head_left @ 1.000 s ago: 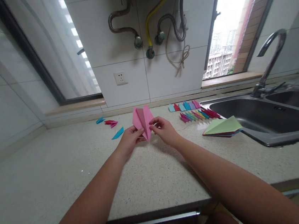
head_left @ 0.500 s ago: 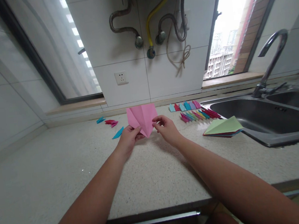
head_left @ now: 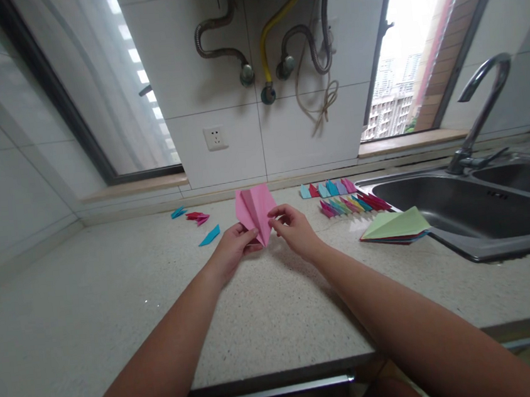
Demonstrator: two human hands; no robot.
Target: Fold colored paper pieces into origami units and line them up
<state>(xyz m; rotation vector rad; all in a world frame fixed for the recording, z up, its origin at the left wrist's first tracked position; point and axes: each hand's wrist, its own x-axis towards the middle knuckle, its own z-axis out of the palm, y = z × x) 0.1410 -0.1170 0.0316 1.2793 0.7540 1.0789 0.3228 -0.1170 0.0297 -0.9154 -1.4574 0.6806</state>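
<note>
A pink sheet of origami paper [head_left: 257, 207], creased lengthwise and tapering to a point at the bottom, is held up over the counter. My left hand [head_left: 239, 242] pinches its lower left edge, thumb in front and fingers behind. On the right edge, my right hand [head_left: 292, 227] grips the paper between thumb and fingertips. Left of the paper lie a blue folded piece [head_left: 209, 235], a red and pink folded piece [head_left: 197, 217] and another blue folded piece [head_left: 178, 212].
Folded paper pieces in several colours stand in a back row [head_left: 328, 188] and a front row [head_left: 353, 204]. Nearer me lies a stack of folded paper [head_left: 395, 226], light green on top. A steel sink [head_left: 476, 249] with a faucet [head_left: 490, 83] is at the right.
The left side of the pink paper has folded inward toward the middle, making the sheet narrower. My left hand has shifted slightly right with it; my right hand has hardly moved.
</note>
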